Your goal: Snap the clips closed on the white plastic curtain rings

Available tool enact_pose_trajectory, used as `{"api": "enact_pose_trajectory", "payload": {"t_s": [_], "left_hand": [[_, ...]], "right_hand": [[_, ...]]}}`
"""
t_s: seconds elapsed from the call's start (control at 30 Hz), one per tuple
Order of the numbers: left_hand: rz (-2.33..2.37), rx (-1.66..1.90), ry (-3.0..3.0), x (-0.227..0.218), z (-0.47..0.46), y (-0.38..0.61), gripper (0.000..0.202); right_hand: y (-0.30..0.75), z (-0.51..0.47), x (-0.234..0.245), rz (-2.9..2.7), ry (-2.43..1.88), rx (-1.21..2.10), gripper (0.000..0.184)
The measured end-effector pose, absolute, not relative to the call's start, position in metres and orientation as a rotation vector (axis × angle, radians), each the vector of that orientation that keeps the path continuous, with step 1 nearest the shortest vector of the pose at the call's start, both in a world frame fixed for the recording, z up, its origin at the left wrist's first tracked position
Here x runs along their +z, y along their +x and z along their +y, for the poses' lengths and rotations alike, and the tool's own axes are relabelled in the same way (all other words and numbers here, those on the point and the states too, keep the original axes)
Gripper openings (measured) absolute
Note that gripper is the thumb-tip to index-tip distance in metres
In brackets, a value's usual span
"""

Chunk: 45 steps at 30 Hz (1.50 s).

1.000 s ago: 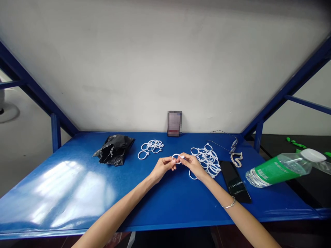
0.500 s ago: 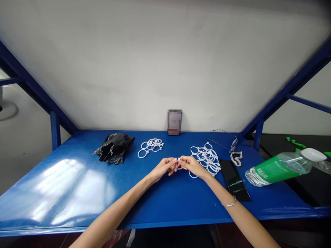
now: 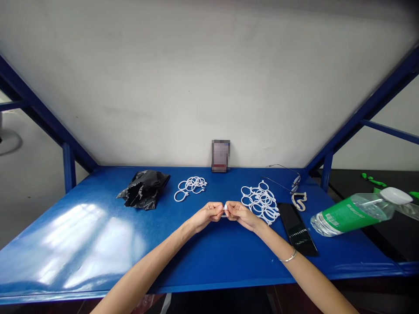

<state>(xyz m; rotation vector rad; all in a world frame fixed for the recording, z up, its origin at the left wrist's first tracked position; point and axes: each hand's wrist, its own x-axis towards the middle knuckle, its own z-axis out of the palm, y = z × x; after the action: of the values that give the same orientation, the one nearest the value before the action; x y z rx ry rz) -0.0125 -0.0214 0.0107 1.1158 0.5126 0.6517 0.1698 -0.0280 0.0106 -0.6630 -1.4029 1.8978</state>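
My left hand (image 3: 207, 213) and my right hand (image 3: 238, 213) meet knuckle to knuckle over the middle of the blue table (image 3: 98, 235). Both are closed, pinching a small white plastic ring (image 3: 225, 208) between the fingertips; only a sliver of it shows. A pile of several white rings (image 3: 261, 201) lies just right of my right hand. A smaller bunch of white rings (image 3: 191, 186) lies behind my left hand, farther back on the table.
A crumpled black plastic bag (image 3: 144, 189) lies at the back left. A black phone (image 3: 297, 228), a beige heart-shaped piece (image 3: 300, 200) and glasses (image 3: 292, 181) lie to the right. A green-labelled water bottle (image 3: 356, 211) lies on its side at the right edge. A small card (image 3: 220, 155) leans on the wall.
The ring was held open and in plain sight between my fingers; my hands have since curled shut around it and drawn together, hiding most of it.
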Motion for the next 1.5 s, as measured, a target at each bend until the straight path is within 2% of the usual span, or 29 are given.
{"api": "enact_pose_trajectory", "payload": {"t_s": [0.27,0.57,1.07,1.27,1.4,1.5], "left_hand": [[0.526,0.676,1.249,0.018,-0.021,-0.016,0.053],[0.573,0.456,1.291,0.034,-0.023,-0.021,0.050],[0.342,0.487,1.002,0.012,-0.024,-0.016,0.053],[0.290,0.537,0.930,0.017,-0.025,-0.017,0.054],[0.311,0.601,0.986,0.023,-0.025,-0.016,0.054],[0.451,0.631,1.170,0.024,-0.022,-0.017,0.053]], "right_hand": [[0.167,-0.029,0.009,-1.333,-0.642,1.940,0.046],[0.176,-0.026,0.015,-1.672,-0.813,1.661,0.045],[0.168,-0.033,0.013,-1.437,-0.665,1.935,0.050],[0.166,-0.034,0.012,-1.232,-0.568,1.986,0.055],[0.166,-0.033,0.014,-1.262,-0.621,1.908,0.049],[0.172,-0.027,0.017,-1.457,-0.796,1.681,0.041]]}}
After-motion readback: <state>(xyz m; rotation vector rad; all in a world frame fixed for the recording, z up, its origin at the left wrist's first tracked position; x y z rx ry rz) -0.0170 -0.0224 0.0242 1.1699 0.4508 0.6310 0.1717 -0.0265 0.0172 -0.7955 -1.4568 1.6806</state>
